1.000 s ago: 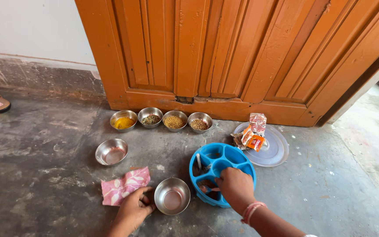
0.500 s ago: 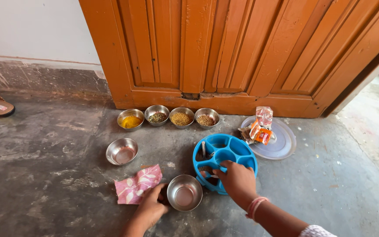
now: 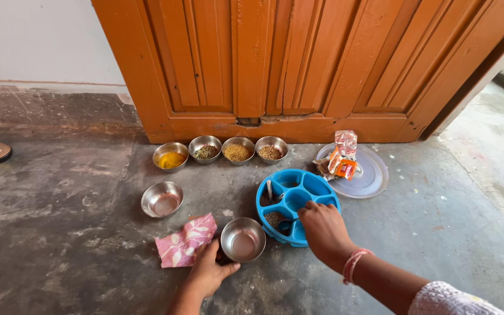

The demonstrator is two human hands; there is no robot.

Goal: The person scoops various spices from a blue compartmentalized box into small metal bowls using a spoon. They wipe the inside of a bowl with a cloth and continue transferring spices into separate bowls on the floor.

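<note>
Left hand point(image 3: 208, 271) grasps the empty round steel bowl point(image 3: 243, 239); right hand point(image 3: 320, 228) (grip hidden) rests on the blue round compartmented plastic spice box point(image 3: 296, 201) at three o'clock; steadying both helps.

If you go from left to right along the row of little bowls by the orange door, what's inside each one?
Bowl of yellow powder → bowl of dark greenish seeds → bowl of tan seeds → bowl of brown seeds. Further right lies a clear round lid with small packets on it.
</note>
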